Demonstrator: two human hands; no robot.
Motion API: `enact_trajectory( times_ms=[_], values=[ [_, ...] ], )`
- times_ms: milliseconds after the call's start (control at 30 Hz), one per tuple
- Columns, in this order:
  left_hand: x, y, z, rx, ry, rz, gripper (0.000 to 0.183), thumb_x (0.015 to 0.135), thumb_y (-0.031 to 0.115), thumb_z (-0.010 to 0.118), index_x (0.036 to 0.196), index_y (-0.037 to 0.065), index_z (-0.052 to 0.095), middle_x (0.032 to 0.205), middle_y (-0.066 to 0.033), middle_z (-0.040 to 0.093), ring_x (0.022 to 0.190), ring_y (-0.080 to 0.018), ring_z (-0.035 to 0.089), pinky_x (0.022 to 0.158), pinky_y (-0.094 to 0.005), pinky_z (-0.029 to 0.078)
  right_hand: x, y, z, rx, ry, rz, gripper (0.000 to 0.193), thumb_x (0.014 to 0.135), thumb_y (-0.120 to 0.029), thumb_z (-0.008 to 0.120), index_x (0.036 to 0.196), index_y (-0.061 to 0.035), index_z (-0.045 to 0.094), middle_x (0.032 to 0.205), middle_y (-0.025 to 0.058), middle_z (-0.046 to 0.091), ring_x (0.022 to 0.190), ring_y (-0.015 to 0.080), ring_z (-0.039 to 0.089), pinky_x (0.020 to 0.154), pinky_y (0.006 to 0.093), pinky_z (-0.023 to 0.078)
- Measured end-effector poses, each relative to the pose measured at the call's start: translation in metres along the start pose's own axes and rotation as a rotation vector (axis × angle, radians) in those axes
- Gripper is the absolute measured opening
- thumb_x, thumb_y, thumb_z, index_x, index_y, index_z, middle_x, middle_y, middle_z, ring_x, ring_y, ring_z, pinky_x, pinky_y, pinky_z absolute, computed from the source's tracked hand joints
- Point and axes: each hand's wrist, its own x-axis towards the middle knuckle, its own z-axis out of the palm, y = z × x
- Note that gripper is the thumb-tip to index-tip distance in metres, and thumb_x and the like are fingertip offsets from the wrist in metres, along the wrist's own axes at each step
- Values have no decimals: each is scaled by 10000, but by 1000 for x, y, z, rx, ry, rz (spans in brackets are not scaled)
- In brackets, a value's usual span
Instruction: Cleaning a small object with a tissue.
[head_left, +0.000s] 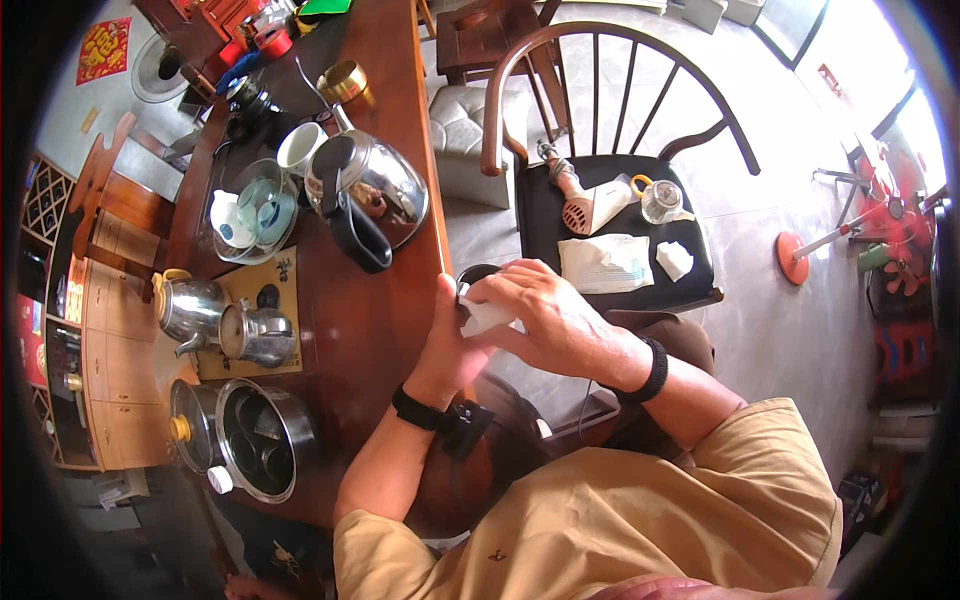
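Note:
My left hand is closed around a small dark, round-rimmed vessel, held just off the table's right edge. My right hand pinches a crumpled white tissue against it. Most of the vessel is hidden by my fingers and the tissue, so its exact kind does not show. Nearest on the wooden table stands a shiny steel kettle with a black handle. An opened white tissue pack and a crumpled tissue lie on the chair seat beyond my right hand.
Left of the kettle stand a white cup and a glass bowl with cups. Two metal teapots and a steel pot are nearer. The black-seated chair also bears a small glass pot. A red fan stands right.

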Motion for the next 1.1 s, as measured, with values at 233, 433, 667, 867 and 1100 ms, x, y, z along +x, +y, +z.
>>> enact_trajectory(
  times_ms=[233, 433, 667, 867, 1100],
  values=[
    [0, 3, 0, -96, 68, -22, 722, 937, 704, 296, 1267, 115, 551, 1246, -64, 594, 1188, -216, 555, 997, -405, 448, -2, -1, -1, -153, -87, -54, 281, 738, -155, 709, 973, -64, 586, 889, 103, 625, 935, 283, 611, 915, 400, 407],
    [1, -4, -6, -16, 71, -19, 718, 937, 703, 299, 1295, 126, 532, 1295, -55, 555, 1225, -213, 518, 999, -405, 432, -3, 0, -5, -155, -85, -46, 227, 692, -161, 721, 868, -62, 616, 845, 83, 579, 917, 264, 565, 835, 380, 419],
    [1, 0, -4, -32, 23, -3, 709, 933, 704, 313, 1293, 134, 535, 1256, -42, 580, 1183, -204, 546, 969, -389, 448, -4, 3, 0, -188, -45, -98, 257, 678, -148, 715, 902, -53, 632, 911, 73, 563, 944, 246, 538, 805, 369, 417],
    [-1, -2, -4, -15, 84, -1, 640, 945, 658, 373, 1288, 145, 539, 1251, -40, 585, 1178, -201, 553, 966, -384, 454, -5, -1, -6, -322, -85, -81, 212, 642, -153, 708, 826, -71, 643, 904, 57, 547, 941, 225, 501, 779, 356, 414],
    [-1, 1, -3, -94, 60, -23, 630, 943, 659, 374, 1278, 154, 546, 1258, -46, 584, 1193, -213, 549, 971, -394, 455, -3, 4, -5, -76, -40, -41, 230, 678, -149, 727, 872, -68, 634, 880, 65, 552, 901, 282, 522, 790, 385, 430]
  ],
)
